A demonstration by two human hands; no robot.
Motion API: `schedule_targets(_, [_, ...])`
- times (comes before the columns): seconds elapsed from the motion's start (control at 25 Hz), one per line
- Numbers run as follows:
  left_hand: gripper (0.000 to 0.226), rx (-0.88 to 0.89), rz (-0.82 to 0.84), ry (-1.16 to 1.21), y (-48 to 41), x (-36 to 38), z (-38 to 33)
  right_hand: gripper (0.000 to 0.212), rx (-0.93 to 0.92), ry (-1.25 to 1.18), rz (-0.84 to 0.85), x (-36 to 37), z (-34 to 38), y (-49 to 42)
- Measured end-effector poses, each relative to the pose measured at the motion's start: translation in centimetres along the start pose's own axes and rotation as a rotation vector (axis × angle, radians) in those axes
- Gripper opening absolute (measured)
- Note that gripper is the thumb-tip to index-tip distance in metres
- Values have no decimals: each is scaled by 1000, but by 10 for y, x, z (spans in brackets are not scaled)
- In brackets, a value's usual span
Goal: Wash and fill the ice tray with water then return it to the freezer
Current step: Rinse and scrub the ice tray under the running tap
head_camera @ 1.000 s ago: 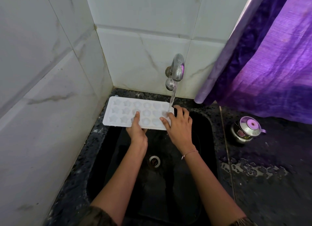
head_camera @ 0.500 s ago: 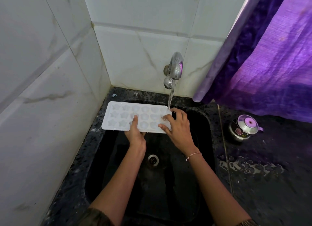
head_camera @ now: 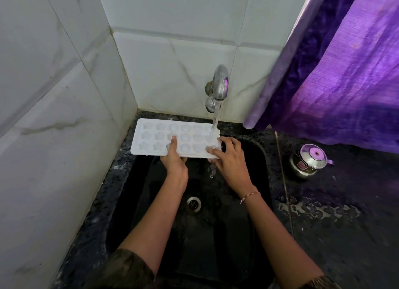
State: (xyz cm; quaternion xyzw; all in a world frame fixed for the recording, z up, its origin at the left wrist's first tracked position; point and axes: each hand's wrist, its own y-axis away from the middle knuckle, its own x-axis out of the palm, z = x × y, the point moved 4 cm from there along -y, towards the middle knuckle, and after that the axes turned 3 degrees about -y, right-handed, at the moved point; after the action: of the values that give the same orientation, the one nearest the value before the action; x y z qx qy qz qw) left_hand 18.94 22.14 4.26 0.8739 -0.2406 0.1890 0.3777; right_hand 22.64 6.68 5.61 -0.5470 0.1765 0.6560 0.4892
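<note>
A white ice tray (head_camera: 154,138) with star and round moulds is held level over the far edge of the black sink (head_camera: 257,159). My left hand (head_camera: 174,161) grips its near edge at the middle, thumb on top. At the tray's right end my right hand (head_camera: 230,159) has its fingers on the near corner. Water runs from the steel tap (head_camera: 220,83) onto the tray's right end and spills off it into the sink.
White marble tiles close in the left and the back. A purple curtain (head_camera: 345,72) hangs at the right over a wet black counter (head_camera: 323,211). On the counter stands a small steel pot (head_camera: 307,163) with a lid. The sink drain (head_camera: 193,204) lies below my hands.
The tray has shifted slightly so the stream lands on its right end. Water now spills over the near right corner past my right fingers.
</note>
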Motion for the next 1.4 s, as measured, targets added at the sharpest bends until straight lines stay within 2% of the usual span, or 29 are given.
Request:
schedule_targets(0.16, [32,15,4,4,-1,-5,0,31,-15,112,7,3,3,0])
schedule_targets(0.32, [36,14,1,4,-2,-7,-2,35,-16,79,36,7,6,2])
schedule_targets(0.44, [38,18,-6,-16,-3,-14,0,30,-36,54,98,8,5,2])
schedule_targets(0.56, [46,67,-9,-96,-3,-21,2,33,-23,32,178,15,6,9])
schedule_targets(0.68, [45,171,-49,-235,-6,-28,-2,36,6,-3,198,20,9,18])
schedule_targets(0.88, [49,273,-88,-334,-6,-42,-7,26,6,62,203,25,14,21])
schedule_targets(1.08, [47,375,-134,-558,-6,-53,-8,8,44,148,140,25,14,17])
schedule_targets(1.2, [47,354,-131,-557,-3,-58,-3,14,119,214,132,25,11,16])
schedule_targets(1.4, [41,179,-43,-371,8,-58,16,29,212,199,129,20,5,12])
